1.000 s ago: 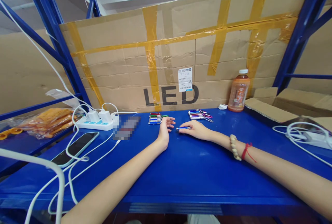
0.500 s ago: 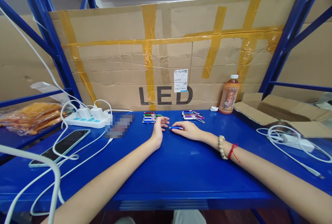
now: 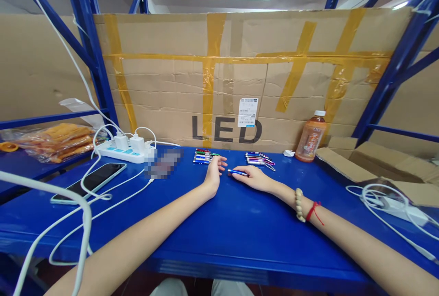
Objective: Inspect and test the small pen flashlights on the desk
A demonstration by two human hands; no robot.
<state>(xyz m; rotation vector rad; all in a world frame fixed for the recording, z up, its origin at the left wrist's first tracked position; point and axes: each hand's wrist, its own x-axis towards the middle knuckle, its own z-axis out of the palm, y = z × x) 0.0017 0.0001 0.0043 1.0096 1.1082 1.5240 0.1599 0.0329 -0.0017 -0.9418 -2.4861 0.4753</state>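
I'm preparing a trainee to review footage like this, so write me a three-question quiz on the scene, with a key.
1. Which hand holds the slim, shiny blue-and-silver cylinder?
2. True or false: in the picture, the clear bottle with a white cap and orange contents stands right of the open brown cardboard box.
3. Fill in: the large black letters on the tall brown cardboard sheet read ___.

Key: 1. Right hand. 2. False. 3. LED.

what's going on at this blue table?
A person's right hand holds a small blue tube near the table. The left hand is open, holding nothing visible, by the left pile of similar tubes; contact is unclear. The right pile lies just beyond the right hand.
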